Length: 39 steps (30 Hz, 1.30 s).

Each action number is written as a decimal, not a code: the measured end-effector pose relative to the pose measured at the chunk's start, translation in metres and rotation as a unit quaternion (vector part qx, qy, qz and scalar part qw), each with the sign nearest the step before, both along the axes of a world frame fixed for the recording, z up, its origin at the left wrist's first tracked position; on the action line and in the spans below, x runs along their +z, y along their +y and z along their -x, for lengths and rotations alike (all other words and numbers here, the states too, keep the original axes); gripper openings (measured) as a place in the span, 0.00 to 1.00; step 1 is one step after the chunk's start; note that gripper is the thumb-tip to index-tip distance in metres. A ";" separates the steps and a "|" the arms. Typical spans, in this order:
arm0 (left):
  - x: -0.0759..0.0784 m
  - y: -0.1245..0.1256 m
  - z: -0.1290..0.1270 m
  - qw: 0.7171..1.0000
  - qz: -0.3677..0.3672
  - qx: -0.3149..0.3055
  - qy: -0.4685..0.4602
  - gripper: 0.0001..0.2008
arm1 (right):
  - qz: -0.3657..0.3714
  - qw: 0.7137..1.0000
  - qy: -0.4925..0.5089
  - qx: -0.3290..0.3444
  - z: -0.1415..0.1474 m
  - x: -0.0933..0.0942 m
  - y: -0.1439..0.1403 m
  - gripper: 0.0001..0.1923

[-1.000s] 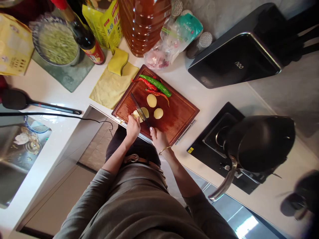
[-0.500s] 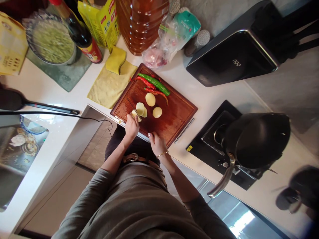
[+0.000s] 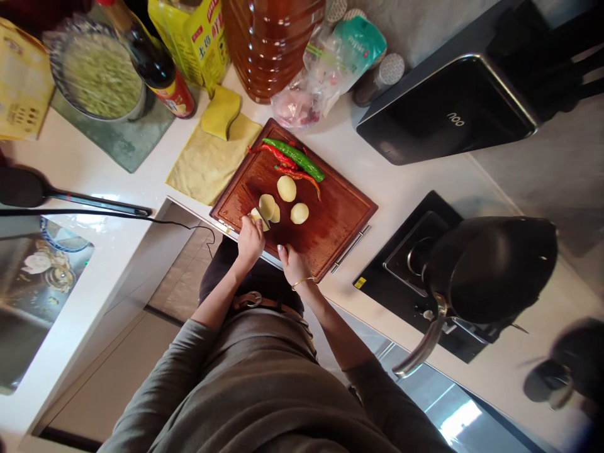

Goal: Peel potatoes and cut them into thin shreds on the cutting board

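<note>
My left hand is closed on a pale peeled potato piece at the near left of the wooden cutting board. My right hand is wrapped round the handle of a knife at the board's near edge. Its dark blade points up and left against the potato and is hard to tell from the board. A cut potato slice stands beside the blade. Two more peeled potato pieces lie farther back. Behind them rest a green chili pepper and several red chilies.
A yellow cloth, sauce bottle, bowl of chopped greens, large oil jug and bagged meat stand behind. A black knife block and a wok on the stove are at right; a spatula lies left.
My right hand has shifted slightly up and left with the knife, and the blade has tilted a little against the potato. My left hand stays on the potato piece. The view has drifted slightly.
</note>
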<state>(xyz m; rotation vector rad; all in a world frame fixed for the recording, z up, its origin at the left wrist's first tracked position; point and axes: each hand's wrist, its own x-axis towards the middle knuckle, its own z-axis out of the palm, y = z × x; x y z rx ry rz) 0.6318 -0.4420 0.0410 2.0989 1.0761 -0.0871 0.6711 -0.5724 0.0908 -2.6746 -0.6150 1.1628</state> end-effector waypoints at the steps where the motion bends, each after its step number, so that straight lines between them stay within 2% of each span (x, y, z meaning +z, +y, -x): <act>1: 0.000 0.000 0.000 1.000 0.001 0.002 -0.005 0.18 | 0.004 1.000 -0.001 -0.001 -0.002 -0.006 0.001 0.23; 4: -0.001 -0.001 0.000 1.000 0.001 0.010 -0.015 0.18 | 0.001 1.000 -0.002 -0.005 -0.005 -0.018 0.001 0.23; 6: -0.001 -0.001 0.000 1.000 -0.002 0.014 -0.011 0.18 | -0.021 1.000 -0.003 -0.011 -0.006 -0.020 -0.001 0.24; 9: -0.001 0.000 0.000 1.000 -0.002 0.010 0.000 0.18 | -0.060 0.998 -0.005 -0.023 -0.004 -0.013 -0.004 0.25; 13: 0.000 0.001 0.000 1.000 0.000 0.003 -0.008 0.18 | -0.079 0.996 -0.008 -0.029 0.000 0.005 -0.005 0.24; 18: -0.002 0.000 0.001 1.000 0.002 0.011 -0.023 0.17 | -0.056 0.998 -0.001 -0.025 0.003 0.019 -0.007 0.22; 25: 0.000 0.001 0.001 1.000 0.008 -0.002 -0.002 0.14 | -0.045 0.999 -0.004 -0.015 0.008 0.021 -0.008 0.22; 32: -0.002 0.000 0.002 1.000 0.009 0.013 -0.026 0.15 | -0.016 1.000 -0.007 -0.020 0.012 0.024 -0.009 0.20; 36: -0.004 -0.001 0.003 0.999 0.012 0.017 -0.033 0.16 | 0.000 1.000 -0.004 -0.015 0.013 0.020 -0.007 0.20; 39: -0.004 -0.001 0.002 0.999 0.015 0.018 -0.024 0.17 | -0.003 1.000 -0.001 -0.009 0.010 0.009 -0.001 0.20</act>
